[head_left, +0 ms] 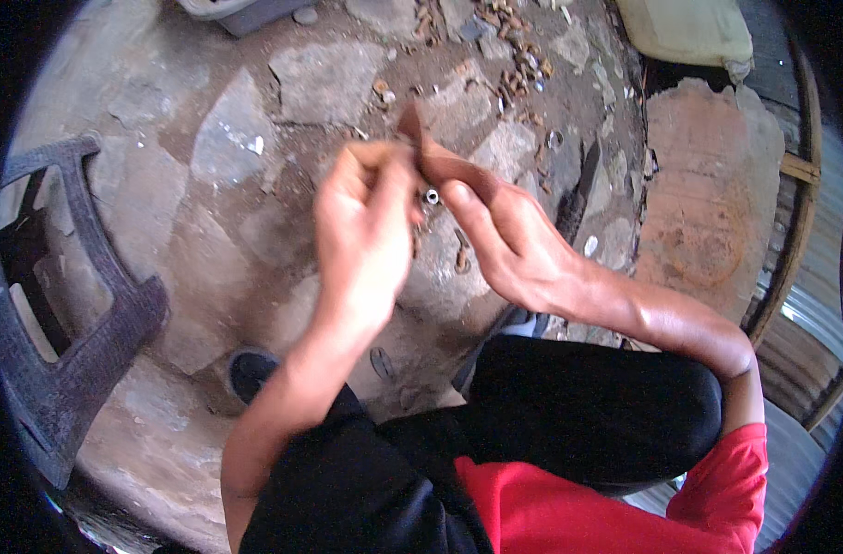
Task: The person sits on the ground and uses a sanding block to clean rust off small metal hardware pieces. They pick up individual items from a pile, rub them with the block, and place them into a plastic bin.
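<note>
Close together over the stone ground, my left hand (361, 217) and my right hand (509, 222) meet in the middle of the head view. The left one has its fingers curled inward, slightly smeared by motion; what they hold is hidden. Between the two, a thin brown sheet-like piece (409, 122) sticks up past the fingertips. My right hand is closed on it, thumb pressed along its side. Just beside the right thumb shows a small shiny metal piece with a round hole (431, 196); whether it is held I cannot tell.
Rusty bolts (512, 85) and small metal parts lie scattered ahead on the paving. A grey plastic chair (94, 212) stands at left, a grey tub (241, 17) at far left. To the right are a pale yellow jerrycan (689, 32), a stone slab (703, 194) and corrugated sheets (818, 277).
</note>
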### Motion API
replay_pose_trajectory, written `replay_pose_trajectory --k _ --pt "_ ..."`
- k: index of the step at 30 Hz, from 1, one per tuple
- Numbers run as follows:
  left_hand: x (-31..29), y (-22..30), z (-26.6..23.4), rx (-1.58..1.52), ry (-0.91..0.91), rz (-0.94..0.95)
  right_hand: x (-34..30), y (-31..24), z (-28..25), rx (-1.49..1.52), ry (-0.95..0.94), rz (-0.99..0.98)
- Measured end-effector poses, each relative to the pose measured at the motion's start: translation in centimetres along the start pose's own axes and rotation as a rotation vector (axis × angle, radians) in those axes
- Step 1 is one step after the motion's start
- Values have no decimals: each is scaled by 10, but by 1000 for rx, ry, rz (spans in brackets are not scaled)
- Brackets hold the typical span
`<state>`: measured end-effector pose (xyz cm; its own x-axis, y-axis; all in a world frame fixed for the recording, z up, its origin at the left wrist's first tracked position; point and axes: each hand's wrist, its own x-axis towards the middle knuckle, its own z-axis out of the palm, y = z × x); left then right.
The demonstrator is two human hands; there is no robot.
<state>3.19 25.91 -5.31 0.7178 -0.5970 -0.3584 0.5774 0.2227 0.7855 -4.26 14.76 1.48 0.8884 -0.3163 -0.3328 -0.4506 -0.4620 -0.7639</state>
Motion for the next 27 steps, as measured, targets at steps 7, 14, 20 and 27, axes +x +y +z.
replay_pose_trajectory --k 7,14,20,27 --pt "5 38 -9 -96 -182 204 -7 22 -30 365 396 205" --pt "3 51 -1 -98 -457 365 -3 3 -41 397 265 70" --pt "-1 55 4 -35 -468 399 -6 -29 -45 418 137 -247" --pt "-13 21 15 469 -219 367 3 -30 -28 -184 80 -496"
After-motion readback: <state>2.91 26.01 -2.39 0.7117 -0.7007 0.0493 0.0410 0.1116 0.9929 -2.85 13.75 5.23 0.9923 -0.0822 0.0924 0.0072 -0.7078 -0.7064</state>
